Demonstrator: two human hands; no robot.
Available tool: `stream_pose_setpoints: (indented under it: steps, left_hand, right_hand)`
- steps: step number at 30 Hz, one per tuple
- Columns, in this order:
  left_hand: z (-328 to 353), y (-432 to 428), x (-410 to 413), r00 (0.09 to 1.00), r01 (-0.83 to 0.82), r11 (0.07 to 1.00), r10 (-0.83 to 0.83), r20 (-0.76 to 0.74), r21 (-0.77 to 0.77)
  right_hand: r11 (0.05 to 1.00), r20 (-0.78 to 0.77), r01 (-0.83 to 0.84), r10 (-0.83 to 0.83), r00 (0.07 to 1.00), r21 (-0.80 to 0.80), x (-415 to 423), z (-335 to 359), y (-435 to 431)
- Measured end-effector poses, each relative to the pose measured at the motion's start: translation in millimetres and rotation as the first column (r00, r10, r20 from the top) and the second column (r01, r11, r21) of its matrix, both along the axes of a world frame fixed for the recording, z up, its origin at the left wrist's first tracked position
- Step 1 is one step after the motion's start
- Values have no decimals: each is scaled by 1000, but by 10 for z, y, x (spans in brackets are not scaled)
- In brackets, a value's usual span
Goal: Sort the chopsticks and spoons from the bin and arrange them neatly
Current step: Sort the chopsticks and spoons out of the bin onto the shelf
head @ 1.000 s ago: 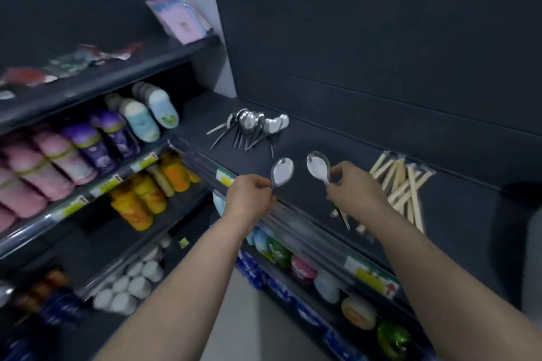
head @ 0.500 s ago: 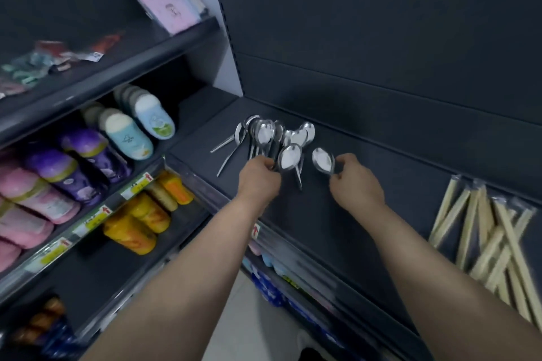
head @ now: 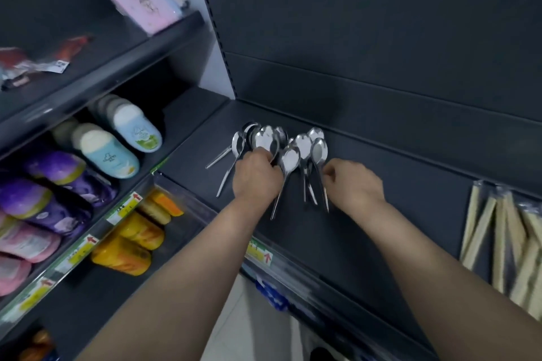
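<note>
both hands rest on a cluster of metal spoons (head: 293, 152) lying on a dark shelf (head: 366, 214). the left hand (head: 258, 176) curls closed over handles at the cluster's left, while the right hand (head: 353, 184) pinches the rightmost spoon's handle. wrapped chopsticks (head: 504, 231) lie well right of the spoons.

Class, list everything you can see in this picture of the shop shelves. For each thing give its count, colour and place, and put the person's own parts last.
spoons: roughly ten, silver, clustered on the dark shelf, bowls toward the back
chopsticks: several wrapped pairs, pale wood, right end of that shelf
slippers: many, blue, purple and pink, left middle shelf
orange packs: several, yellow-orange, left lower shelf
pink packet: one, top left shelf
price tags: several, yellow, along shelf edges
left hand: grip closed on spoon handles
right hand: fingers curled beside the rightmost spoon handle
</note>
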State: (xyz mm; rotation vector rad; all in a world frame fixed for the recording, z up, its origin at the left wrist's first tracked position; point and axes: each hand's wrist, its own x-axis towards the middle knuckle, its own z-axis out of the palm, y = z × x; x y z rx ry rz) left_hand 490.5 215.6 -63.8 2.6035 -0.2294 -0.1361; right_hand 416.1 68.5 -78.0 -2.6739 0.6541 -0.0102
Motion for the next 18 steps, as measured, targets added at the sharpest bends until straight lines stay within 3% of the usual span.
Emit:
stream_pose_setpoints:
  steps: [5, 7, 9, 11, 14, 18]
  left_hand:
    - [182, -155, -370, 935, 333, 933, -345, 78, 136]
    - [257, -201, -515, 919, 375, 910, -390, 62, 177]
    - [236, -517, -1096, 789, 604, 788, -612, 56, 115]
    - [241, -586, -1193, 771, 626, 772, -634, 66, 106]
    - [345, -894, -1605, 678, 725, 682, -731, 76, 92]
    - [546, -1350, -2351, 540, 830, 551, -832, 124, 86]
  right_hand:
    - [970, -7, 20, -23, 1000, -244, -546, 68, 38]
    - [957, -25, 14, -22, 999, -291, -648, 50, 13]
    - [907, -65, 228, -267, 961, -355, -1538, 173, -65]
    - [914, -11, 238, -256, 967, -328, -1647, 160, -128]
    - [857, 4, 359, -384, 923, -370, -2215, 301, -250]
    - [732, 127, 519, -522, 844, -441, -3119, 545, -581]
